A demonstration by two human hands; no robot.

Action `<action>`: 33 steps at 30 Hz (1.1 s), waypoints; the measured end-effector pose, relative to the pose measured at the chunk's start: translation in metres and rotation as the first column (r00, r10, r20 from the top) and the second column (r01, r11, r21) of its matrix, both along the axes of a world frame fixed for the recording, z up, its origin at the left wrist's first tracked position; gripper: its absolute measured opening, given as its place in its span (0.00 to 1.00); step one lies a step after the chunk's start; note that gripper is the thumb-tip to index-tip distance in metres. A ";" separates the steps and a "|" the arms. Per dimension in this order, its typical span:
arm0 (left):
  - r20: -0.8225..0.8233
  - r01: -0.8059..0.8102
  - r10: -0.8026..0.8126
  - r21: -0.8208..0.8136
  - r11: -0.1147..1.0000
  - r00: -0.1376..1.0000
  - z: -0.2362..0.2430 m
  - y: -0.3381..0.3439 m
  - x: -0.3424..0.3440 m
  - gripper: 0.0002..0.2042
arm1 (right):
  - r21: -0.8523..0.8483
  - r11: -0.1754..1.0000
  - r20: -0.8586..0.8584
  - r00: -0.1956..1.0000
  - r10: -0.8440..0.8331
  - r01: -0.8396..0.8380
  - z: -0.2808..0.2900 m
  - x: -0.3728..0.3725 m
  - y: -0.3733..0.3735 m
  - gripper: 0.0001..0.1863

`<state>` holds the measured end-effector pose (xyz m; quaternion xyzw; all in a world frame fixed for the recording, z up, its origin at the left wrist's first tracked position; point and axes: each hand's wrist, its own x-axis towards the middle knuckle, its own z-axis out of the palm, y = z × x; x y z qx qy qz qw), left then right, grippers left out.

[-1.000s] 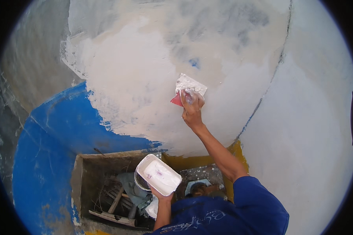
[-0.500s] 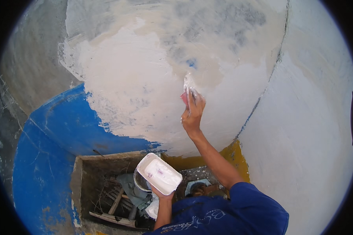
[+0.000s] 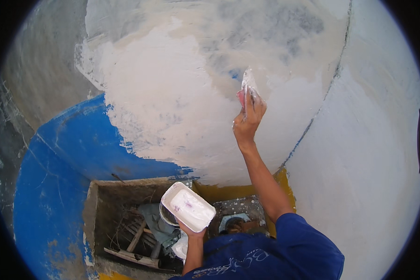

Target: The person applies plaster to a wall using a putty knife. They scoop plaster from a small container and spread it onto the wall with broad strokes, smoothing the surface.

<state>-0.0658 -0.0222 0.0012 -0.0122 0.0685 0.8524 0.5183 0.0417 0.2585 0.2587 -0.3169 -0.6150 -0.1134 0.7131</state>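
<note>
My right hand (image 3: pixel 252 114) is closed on a putty knife (image 3: pixel 248 79), its blade smeared white and a pinkish-red part showing beside my fingers. The blade lies against or very close to the wall (image 3: pixel 158 88), just right of a small blue spot. White paste coats my fingertips. Lower down, my left hand (image 3: pixel 191 229) grips the near end of a white rectangular tub (image 3: pixel 165 198) from beneath. Inside the tub lies white putty (image 3: pixel 191 205) with a few purplish streaks. The wall carries creamy white putty over grey patches.
Bare blue paint (image 3: pixel 79 144) covers the lower left wall. A cracked corner line (image 3: pixel 308 126) separates the right wall. Below, a concrete trough (image 3: pixel 92 205) holds wood pieces (image 3: pixel 135 259), a grey-green cloth (image 3: pixel 156 224) and a bucket (image 3: pixel 167 217) partly behind the tub.
My right hand has moved up and to the right along the wall with the putty knife. The tub in my left hand stays almost in place. The view has shifted slightly.
</note>
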 end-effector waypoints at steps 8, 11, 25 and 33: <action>-0.023 -0.021 0.021 -0.022 1.000 1.000 -0.002 -0.002 -0.003 0.34 | -0.010 0.983 0.029 0.982 0.184 -0.184 -0.025 -0.040 -0.025 0.35; -0.104 -0.009 0.008 -0.010 1.000 0.995 -0.008 -0.003 -0.005 0.32 | -0.029 0.999 0.037 0.998 -0.045 0.046 -0.020 -0.047 0.018 0.37; 0.051 -0.031 0.033 -0.030 0.999 0.998 -0.003 -0.002 -0.005 0.36 | 0.009 0.999 -0.167 0.985 0.052 -0.051 -0.031 0.045 -0.006 0.26; 0.039 -0.005 0.007 -0.037 0.999 0.999 -0.005 -0.004 -0.002 0.36 | -0.095 0.969 0.190 0.951 0.244 -0.230 -0.067 -0.027 -0.017 0.32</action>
